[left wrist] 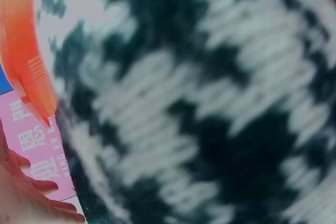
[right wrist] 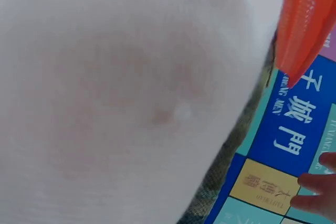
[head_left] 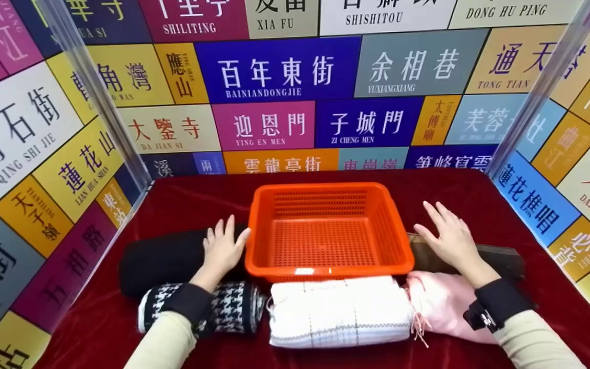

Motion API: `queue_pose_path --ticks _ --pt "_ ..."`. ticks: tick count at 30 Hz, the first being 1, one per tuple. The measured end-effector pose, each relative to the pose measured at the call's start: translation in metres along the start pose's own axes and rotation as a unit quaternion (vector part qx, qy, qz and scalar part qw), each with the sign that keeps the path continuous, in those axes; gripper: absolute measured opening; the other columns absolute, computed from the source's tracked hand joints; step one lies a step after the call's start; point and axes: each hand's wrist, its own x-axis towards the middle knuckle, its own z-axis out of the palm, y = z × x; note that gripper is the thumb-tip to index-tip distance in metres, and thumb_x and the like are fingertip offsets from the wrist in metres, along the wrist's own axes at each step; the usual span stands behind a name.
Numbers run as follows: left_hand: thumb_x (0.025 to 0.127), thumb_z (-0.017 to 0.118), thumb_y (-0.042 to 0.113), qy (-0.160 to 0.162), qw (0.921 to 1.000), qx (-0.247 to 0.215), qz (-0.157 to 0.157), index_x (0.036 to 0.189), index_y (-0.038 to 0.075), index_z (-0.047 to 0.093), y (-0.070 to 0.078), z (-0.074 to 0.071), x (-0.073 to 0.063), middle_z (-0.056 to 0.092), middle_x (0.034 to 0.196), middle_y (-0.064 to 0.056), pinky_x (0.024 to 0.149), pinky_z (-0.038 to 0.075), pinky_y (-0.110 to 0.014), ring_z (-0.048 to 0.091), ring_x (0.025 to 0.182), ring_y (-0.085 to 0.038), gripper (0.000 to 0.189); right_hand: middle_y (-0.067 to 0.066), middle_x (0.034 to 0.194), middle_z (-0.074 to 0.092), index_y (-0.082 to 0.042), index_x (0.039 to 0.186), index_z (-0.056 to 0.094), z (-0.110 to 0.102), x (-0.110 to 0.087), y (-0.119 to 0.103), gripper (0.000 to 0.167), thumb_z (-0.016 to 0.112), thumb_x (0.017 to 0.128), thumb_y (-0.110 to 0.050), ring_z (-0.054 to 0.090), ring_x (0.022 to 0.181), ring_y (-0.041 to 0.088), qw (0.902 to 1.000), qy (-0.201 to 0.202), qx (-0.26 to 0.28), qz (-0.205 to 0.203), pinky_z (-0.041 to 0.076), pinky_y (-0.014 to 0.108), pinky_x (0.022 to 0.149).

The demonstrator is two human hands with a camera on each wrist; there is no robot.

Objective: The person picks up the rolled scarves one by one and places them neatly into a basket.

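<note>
An orange plastic basket (head_left: 320, 238) with nothing in it stands mid-table in the head view. My left hand (head_left: 223, 248) is beside its left rim, fingers spread, thumb close to the edge. Under that forearm lies a rolled houndstooth scarf (head_left: 236, 307), which fills most of the left wrist view. To the right of the basket, my right hand (head_left: 451, 238) has its fingers extended and holds nothing. It hovers over a dark brown rolled cloth (head_left: 502, 260). A pale pink scarf (head_left: 441, 300) with fringe lies below that wrist and looms large in the right wrist view.
In front of the basket lies a folded white checked scarf (head_left: 341, 312). A black rolled cloth (head_left: 162, 259) is at the left. Dark red velvet (head_left: 203, 192) covers the table. Panels with printed place names (head_left: 274, 72) wall the back and both sides.
</note>
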Motion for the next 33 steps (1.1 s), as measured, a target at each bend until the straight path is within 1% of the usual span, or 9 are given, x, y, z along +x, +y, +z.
queue_pose_path --ticks 6,11,15,19,21,24,27,31,33 --pt "0.092 0.048 0.039 0.064 0.9933 -0.073 0.062 0.137 0.005 0.039 0.015 -0.002 -0.033 0.038 0.136 -0.024 0.102 0.027 -0.054 0.033 0.124 -0.044 0.056 0.026 0.144 0.028 -0.007 0.145 0.024 -0.005 -0.019 -0.016 0.064 0.052 0.092 -0.027 0.034 0.126 0.045 0.9907 -0.002 0.135 0.017 0.028 0.06 0.098" --pt "0.087 0.058 0.026 0.104 0.9847 -0.118 0.075 0.105 0.001 0.054 0.024 0.007 -0.084 0.053 0.101 -0.016 0.084 0.04 -0.045 0.048 0.095 -0.033 0.031 0.029 0.148 0.007 -0.003 0.146 -0.006 -0.006 -0.052 -0.037 0.078 0.047 0.094 -0.027 0.025 0.13 0.047 0.9492 -0.077 0.279 0.123 0.025 0.056 0.103" --pt "0.084 0.06 0.025 0.035 0.9897 -0.124 0.063 0.094 0.003 0.054 0.024 0.015 -0.118 0.051 0.087 -0.009 0.074 0.041 -0.038 0.049 0.083 -0.023 0.025 0.028 0.149 -0.002 0.0 0.144 -0.012 0.001 -0.079 -0.049 0.078 0.043 0.095 -0.028 0.012 0.135 0.044 0.9008 -0.128 0.364 0.199 0.011 0.052 0.109" --pt "0.083 0.062 0.029 -0.051 0.9825 -0.162 0.075 0.116 -0.009 0.051 0.027 0.02 -0.137 0.054 0.107 -0.021 0.086 0.043 -0.045 0.053 0.097 -0.032 0.051 0.028 0.148 0.003 0.004 0.143 -0.007 0.017 -0.098 -0.058 0.076 0.046 0.094 -0.02 0.011 0.135 0.042 0.8594 -0.155 0.44 0.21 0.01 0.049 0.11" --pt "0.082 0.063 0.032 -0.086 0.9752 -0.184 0.087 0.127 -0.013 0.041 0.03 0.023 -0.141 0.047 0.122 -0.03 0.094 0.038 -0.052 0.048 0.11 -0.041 0.067 0.028 0.148 0.003 0.006 0.143 -0.004 0.026 -0.101 -0.062 0.077 0.049 0.092 -0.015 0.01 0.135 0.043 0.85 -0.167 0.462 0.191 0.011 0.049 0.109" --pt "0.075 0.071 0.027 -0.127 0.9611 -0.22 0.109 0.135 -0.015 0.027 0.034 0.032 -0.141 0.032 0.134 -0.037 0.101 0.027 -0.057 0.033 0.123 -0.048 0.086 0.029 0.148 0.002 0.007 0.143 0.002 0.038 -0.102 -0.065 0.082 0.057 0.086 -0.014 0.006 0.135 0.043 0.8671 -0.199 0.433 0.146 0.009 0.051 0.108" --pt "0.063 0.079 0.018 -0.156 0.9485 -0.253 0.11 0.139 -0.013 0.016 0.036 0.046 -0.137 0.025 0.137 -0.037 0.103 0.022 -0.057 0.026 0.127 -0.049 0.104 0.028 0.148 -0.008 0.007 0.143 -0.002 0.046 -0.099 -0.062 0.092 0.063 0.081 -0.014 0.001 0.135 0.04 0.858 -0.25 0.43 0.128 0.003 0.052 0.108" --pt "0.05 0.083 0.008 -0.177 0.9316 -0.302 0.097 0.142 -0.007 0.006 0.033 0.062 -0.132 0.022 0.14 -0.034 0.104 0.022 -0.053 0.025 0.127 -0.046 0.121 0.028 0.143 -0.026 0.002 0.14 -0.021 0.049 -0.097 -0.052 0.109 0.067 0.077 -0.007 0.017 0.131 0.038 0.7975 -0.334 0.486 0.13 0.025 0.039 0.106" --pt "0.047 0.084 0.005 -0.188 0.9196 -0.329 0.105 0.141 -0.006 0.009 0.029 0.068 -0.129 0.027 0.139 -0.031 0.104 0.025 -0.045 0.031 0.125 -0.041 0.121 0.029 0.141 -0.029 0.002 0.138 -0.026 0.049 -0.097 -0.046 0.115 0.069 0.073 -0.003 0.028 0.126 0.034 0.7773 -0.361 0.501 0.12 0.035 0.031 0.1"
